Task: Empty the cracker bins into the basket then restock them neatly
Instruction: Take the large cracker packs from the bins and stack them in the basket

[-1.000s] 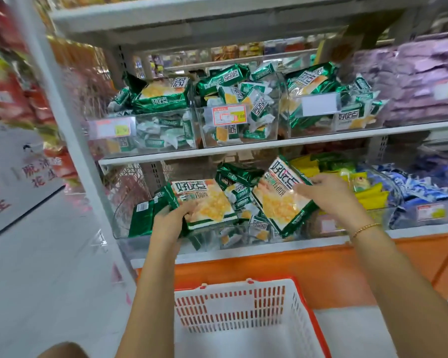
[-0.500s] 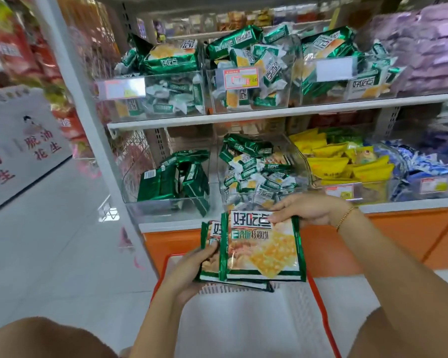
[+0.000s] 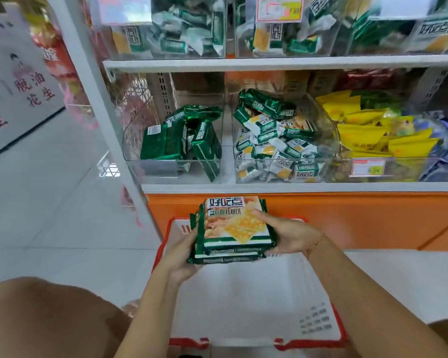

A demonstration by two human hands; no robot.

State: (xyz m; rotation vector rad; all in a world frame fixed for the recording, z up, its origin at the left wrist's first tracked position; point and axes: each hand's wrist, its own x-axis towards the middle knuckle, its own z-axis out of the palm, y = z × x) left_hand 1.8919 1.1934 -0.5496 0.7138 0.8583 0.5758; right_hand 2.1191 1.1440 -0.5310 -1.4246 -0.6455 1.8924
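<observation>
- Basket: closest to us, white w/ red rim, on the floor right below our hands. Inside looks bare as far as we can see.
- Our left hand: cups the stack's near-left corner, fingers curled under it.
- Our right hand: grasps the right edge, thumb on the top pack's face, fingers wrapped underneath.
- Stack of cracker packs: a few green packs lying flat, print up, clamped btwn both hands. It's over the basket's far half and not touching it.
- Key relation: the basket opening is straight down from the stack. The packs' long axis runs away from us, approx in line w/ the basket's length, so we judge a plain lowering fits w/o turning. Neither hand is nearer.
- Left bin: clear bin on the lower shelf, up & left of our hands. Some dark green packs remain, standing or tilted. Left hand is nearer for the next grab.
- Middle bin: heaped w/ small cracker packets.
- Yellow packets just beside it, to the right.
- Upper-shelf bins: full, so we judge the emptying is at an early stage.
</observation>
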